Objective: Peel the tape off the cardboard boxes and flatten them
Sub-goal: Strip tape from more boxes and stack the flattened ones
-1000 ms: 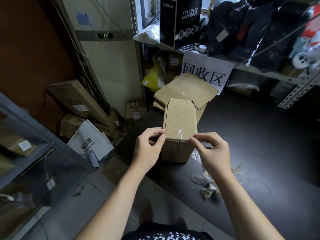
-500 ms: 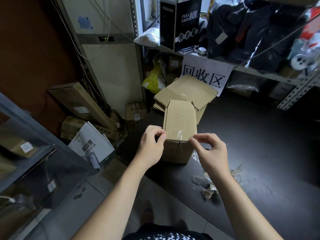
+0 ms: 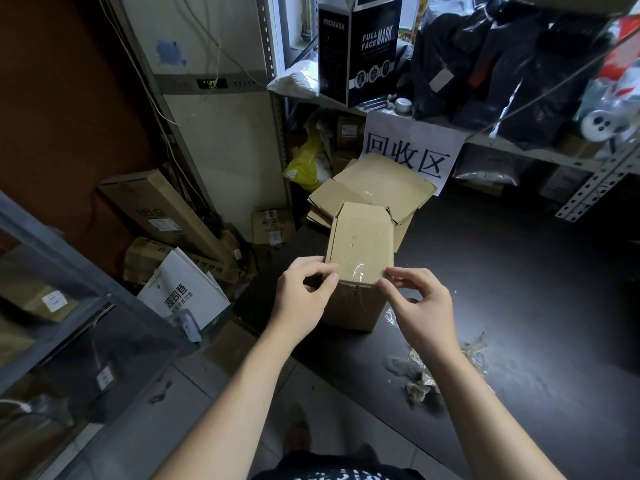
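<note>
A small brown cardboard box [image 3: 360, 244] stands on the dark table [image 3: 519, 271], its top face tilted toward me. A strip of clear tape [image 3: 358, 271] crosses the box's near top edge. My left hand [image 3: 304, 299] pinches the box's near left corner between thumb and fingers. My right hand [image 3: 419, 306] pinches the near right corner. Behind the box lies a stack of flattened cardboard [image 3: 377, 188].
Crumpled peeled tape [image 3: 433, 372] lies on the table by my right forearm. A paper sign [image 3: 408, 150] hangs from the shelf behind. Boxes and a white bag [image 3: 183, 292] crowd the floor at left. A glass cabinet [image 3: 52, 306] stands at far left.
Both hands have stayed at the box's near top corners with only small finger shifts. The box has not moved.
</note>
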Demonstrator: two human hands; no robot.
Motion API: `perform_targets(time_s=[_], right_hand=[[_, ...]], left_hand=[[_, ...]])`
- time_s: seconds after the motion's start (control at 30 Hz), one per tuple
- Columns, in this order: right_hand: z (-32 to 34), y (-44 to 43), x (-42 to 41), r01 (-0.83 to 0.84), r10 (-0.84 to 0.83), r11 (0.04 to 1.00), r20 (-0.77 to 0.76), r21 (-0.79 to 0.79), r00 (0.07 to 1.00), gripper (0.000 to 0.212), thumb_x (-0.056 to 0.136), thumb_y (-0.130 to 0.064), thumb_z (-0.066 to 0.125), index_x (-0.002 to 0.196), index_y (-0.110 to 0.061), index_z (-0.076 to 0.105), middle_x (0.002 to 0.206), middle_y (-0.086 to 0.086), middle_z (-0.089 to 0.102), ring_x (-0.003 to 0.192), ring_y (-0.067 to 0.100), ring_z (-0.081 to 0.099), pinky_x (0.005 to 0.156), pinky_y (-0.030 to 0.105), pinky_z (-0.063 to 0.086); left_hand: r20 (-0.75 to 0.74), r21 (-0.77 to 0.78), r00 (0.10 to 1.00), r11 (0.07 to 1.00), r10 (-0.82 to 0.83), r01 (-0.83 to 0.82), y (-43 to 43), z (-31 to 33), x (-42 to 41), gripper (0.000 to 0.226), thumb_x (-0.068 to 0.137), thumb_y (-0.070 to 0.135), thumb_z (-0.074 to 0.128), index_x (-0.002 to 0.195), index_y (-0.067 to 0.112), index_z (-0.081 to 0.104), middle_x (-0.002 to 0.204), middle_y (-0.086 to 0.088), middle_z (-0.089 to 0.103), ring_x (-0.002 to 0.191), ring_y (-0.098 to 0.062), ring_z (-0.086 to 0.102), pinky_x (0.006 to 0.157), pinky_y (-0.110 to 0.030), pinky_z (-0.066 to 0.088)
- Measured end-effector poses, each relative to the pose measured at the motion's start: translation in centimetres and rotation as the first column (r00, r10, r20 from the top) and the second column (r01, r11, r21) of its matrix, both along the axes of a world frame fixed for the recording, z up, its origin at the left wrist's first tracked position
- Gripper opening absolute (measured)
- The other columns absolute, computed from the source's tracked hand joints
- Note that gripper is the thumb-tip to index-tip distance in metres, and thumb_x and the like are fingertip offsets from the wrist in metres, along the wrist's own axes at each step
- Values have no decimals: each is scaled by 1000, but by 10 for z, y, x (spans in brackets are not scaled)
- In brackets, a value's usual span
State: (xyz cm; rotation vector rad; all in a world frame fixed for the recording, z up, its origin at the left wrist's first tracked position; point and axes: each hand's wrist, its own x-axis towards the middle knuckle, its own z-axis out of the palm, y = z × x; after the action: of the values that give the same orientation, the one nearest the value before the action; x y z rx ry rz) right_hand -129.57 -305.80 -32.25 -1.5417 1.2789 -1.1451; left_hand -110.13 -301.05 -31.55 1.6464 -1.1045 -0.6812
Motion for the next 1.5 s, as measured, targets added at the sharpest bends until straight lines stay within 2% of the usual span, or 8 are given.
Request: perform_targets(time_s=[0.23, 0.5, 0.63, 0.8, 0.97, 1.2, 1.37, 1.5], right_hand=[[-3, 1, 2, -3, 3, 1000, 1, -7, 1000, 14, 86, -18, 83, 98, -24, 79, 98, -5, 70, 92, 8, 68, 65, 13, 49], [-8, -3, -2, -44, 44, 999, 34, 4, 998, 16, 92, -13, 77, 98, -27, 80, 104, -7, 66, 95, 12, 70, 71, 38, 61], [-4, -3, -2, -66, 55, 993, -115, -94, 992, 16, 95, -13, 73, 101, -27, 81, 105, -8, 57, 99, 9, 61, 76, 13, 46], [-1, 0, 6, -177, 120, 962, -264, -207, 957, 24, 98, -36, 66, 117, -27, 77, 111, -14, 57, 108, 11, 51, 86, 19, 45], [-3, -1, 3, -236, 170, 943, -271, -236, 948, 11, 95, -22, 74, 102, -29, 77, 114, -21, 61, 109, 9, 48, 90, 16, 39], [-5, -2, -1, -212, 170, 942, -177, -261, 969, 13, 92, -7, 75, 88, -19, 74, 94, -16, 67, 97, 13, 62, 79, 22, 45], [-15, 9, -2, -251, 250, 967, -48, -33, 967, 16, 98, -10, 67, 92, -25, 68, 91, -9, 70, 91, 12, 69, 79, 26, 55], [-23, 17, -5, -298, 297, 945, 25, 133, 954, 23, 96, -13, 68, 107, -33, 63, 96, -7, 75, 90, 9, 72, 79, 20, 56]], left_hand=[[44, 3, 999, 1000, -17, 17, 0, -1, 2, 19, 94, 14, 71, 86, 32, 74, 121, 10, 67, 115, -1, 60, 91, -21, 48], [76, 29, 989, 992, -128, 126, 5, 14, 2, 20, 92, 14, 74, 86, 33, 75, 109, 7, 55, 105, 19, 49, 87, 3, 32], [177, -27, 978, 993, -107, 113, 2, 11, -5, 23, 90, 21, 77, 85, 43, 74, 106, 8, 50, 115, 1, 51, 95, -6, 36], [234, -101, 968, 987, -96, 122, -2, 1, -13, 20, 89, 22, 78, 97, 40, 72, 111, 12, 50, 118, -17, 55, 101, -33, 45], [217, -112, 966, 979, -143, 170, -1, 0, -14, 13, 88, 12, 78, 90, 25, 79, 120, 4, 48, 117, -5, 52, 90, -7, 38], [132, -75, 965, 969, -225, 236, 4, 9, -9, 76, 87, 20, 80, 148, 42, 42, 134, 13, 46, 119, -1, 56, 82, -12, 42], [423, -102, 894, 972, -151, 213, 4, 3, -5, 62, 73, 55, 81, 127, 28, 69, 131, 22, 54, 124, 8, 47, 103, -11, 27], [443, 36, 879, 983, -179, 182, 8, -27, -13, 60, 65, 65, 74, 111, 27, 77, 127, 21, 63, 114, -7, 61, 102, -30, 41]])
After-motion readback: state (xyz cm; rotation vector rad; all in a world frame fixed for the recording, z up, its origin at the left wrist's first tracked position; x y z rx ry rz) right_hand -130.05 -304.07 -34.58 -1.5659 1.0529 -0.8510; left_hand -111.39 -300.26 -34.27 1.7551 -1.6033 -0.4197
